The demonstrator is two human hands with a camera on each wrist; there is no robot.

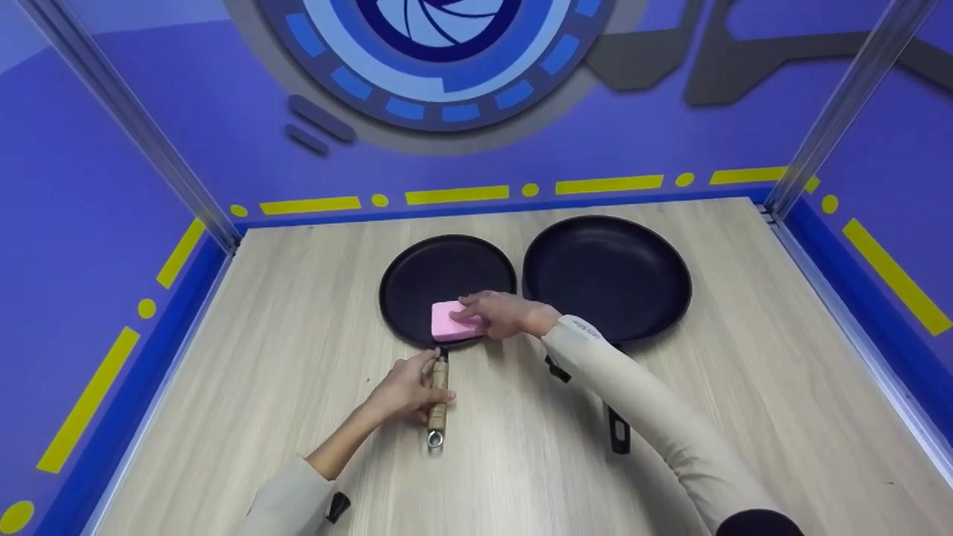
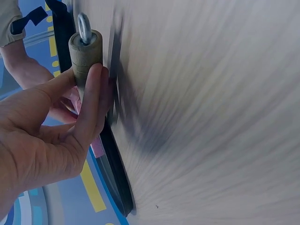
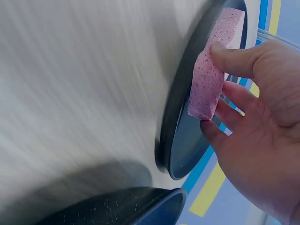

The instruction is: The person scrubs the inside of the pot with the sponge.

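The pink sponge (image 1: 447, 326) is at the near edge of the small black pan (image 1: 413, 290), inside the rim; whether its underside lies flat there is hard to tell. The right hand (image 1: 502, 314) pinches the sponge, with the thumb on one face and the fingers on the other. The left hand (image 1: 406, 385) is clamped round the pan's wooden handle (image 1: 438, 413), thumb and fingers on opposite sides, and a metal ring (image 1: 435, 441) sticks out from the handle's end. Just to the right of the small pan sits a larger black pan (image 1: 607, 275), its black handle (image 1: 619, 433) pointing toward the person and partly hidden by the right sleeve (image 1: 640, 394). Both pans are on a pale wooden table (image 1: 298, 357), with blue walls (image 1: 186, 97) marked by yellow dashes and dots around it
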